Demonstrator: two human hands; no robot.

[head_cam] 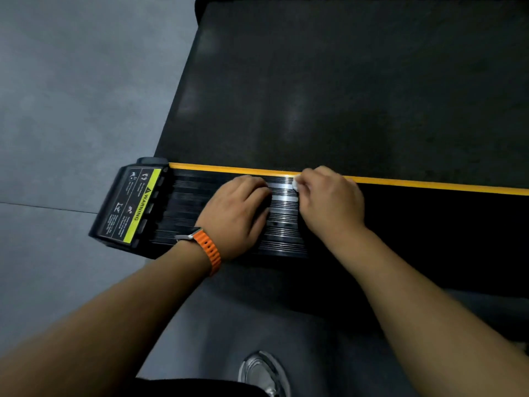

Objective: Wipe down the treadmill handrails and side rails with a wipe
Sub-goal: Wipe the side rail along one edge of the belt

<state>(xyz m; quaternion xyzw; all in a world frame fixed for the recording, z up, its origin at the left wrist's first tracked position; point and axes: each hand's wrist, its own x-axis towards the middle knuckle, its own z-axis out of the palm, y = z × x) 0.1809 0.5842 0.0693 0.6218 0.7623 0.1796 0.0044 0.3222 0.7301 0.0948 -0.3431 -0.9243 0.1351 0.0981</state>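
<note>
A small white crumpled wipe (296,183) is pressed on the black ribbed side rail (282,216) of the treadmill, close to the thin yellow-orange stripe (429,183) that runs along the rail's inner edge. Only a little of the wipe shows, at the tips of the fingers. The right hand (329,199) is closed around it, fingers curled down, and holds it against the shiny ridges. The left hand (236,210) lies just beside, palm down and flat on the rail with fingers stretched out, holding nothing. Its fingertips are near the right hand but apart from it. On the left wrist there is a watch with an orange perforated strap (210,249). At the rail's end, to the left, sits a black end cap with a yellow-green warning label (130,206). Beyond the stripe lies the dark textured running belt (343,81). Grey floor tiles (71,96) are at the left, and a grey shoe (264,372) shows at the bottom.
</note>
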